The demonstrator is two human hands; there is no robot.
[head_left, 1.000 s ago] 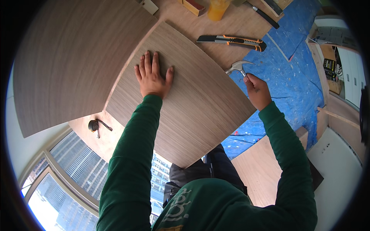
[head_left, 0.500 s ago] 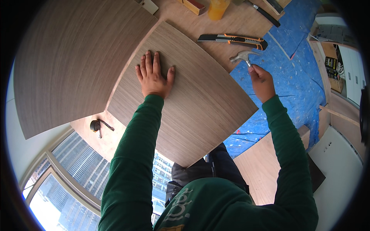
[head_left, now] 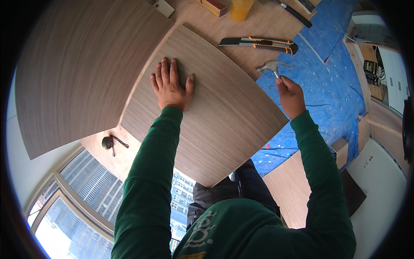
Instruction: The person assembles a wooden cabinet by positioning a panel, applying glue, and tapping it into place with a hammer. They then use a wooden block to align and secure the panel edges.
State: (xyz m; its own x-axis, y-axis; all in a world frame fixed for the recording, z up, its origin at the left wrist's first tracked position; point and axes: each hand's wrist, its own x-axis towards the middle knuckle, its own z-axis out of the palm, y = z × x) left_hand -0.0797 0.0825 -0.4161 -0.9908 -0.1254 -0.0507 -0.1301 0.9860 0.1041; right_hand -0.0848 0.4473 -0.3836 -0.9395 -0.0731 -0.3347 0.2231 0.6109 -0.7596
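My left hand lies flat with spread fingers on a brown wood-grain panel. The panel rests at an angle on the wooden worktable, one corner reaching toward my waist. Past the panel's right edge, my right hand is closed round the handle of a claw hammer. The hammer's metal head points away from me, above the table's edge and the blue sheet. A black-and-orange utility knife lies just beyond the hammer head. Most of the hammer's handle is hidden in my fist.
A larger wood-grain panel covers the left side. Between it and my left arm lies a tape measure. At the far side are a cup of orange liquid and a black-handled tool. Blue sheeting spreads over the right.
My right hand and the hammer have dropped slightly nearer to me and a little left. My left hand stays on the panel.
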